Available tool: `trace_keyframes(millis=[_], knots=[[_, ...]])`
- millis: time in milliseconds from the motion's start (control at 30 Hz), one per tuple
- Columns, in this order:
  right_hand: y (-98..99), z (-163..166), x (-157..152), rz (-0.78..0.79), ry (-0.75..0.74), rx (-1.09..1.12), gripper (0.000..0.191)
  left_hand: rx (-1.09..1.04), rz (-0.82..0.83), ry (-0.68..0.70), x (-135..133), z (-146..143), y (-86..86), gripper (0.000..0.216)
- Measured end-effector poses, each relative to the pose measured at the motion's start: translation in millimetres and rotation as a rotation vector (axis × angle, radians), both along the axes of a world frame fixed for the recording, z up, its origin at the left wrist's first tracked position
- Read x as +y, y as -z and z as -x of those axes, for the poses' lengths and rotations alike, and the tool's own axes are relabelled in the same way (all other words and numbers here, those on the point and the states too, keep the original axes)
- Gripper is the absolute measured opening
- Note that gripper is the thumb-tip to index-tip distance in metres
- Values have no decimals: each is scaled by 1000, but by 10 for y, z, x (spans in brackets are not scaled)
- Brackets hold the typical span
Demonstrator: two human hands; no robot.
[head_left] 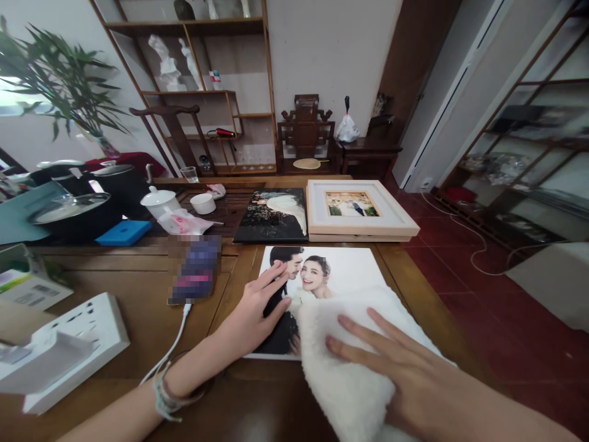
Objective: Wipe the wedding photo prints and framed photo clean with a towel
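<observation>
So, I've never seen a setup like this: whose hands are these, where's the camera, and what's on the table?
There's no machine here: these are a person's own bare hands, seen by a camera worn on their head, looking forward and down. The left hand rests on a white rectangular photo panel showing a couple. The right hand lies spread on a fluffy white cloth that covers part of that panel. Behind it, on the brown wooden table, are a dark rectangular photo panel and a pale wooden picture frame. To the left sits a chunky white power strip.
</observation>
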State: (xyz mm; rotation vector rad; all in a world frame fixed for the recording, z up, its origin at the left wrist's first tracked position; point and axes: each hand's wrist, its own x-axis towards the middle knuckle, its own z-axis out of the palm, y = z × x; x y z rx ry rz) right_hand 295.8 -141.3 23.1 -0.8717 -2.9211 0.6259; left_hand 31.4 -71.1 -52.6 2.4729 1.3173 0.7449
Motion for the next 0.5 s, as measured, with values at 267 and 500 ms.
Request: trace_keyframes(millis=[267, 500], knots=[[350, -191, 808, -250, 235, 43, 34, 22, 36, -10, -35, -15, -21, 41], [301, -105, 759, -266, 204, 6, 34, -11, 49, -41, -43, -25, 25, 40]])
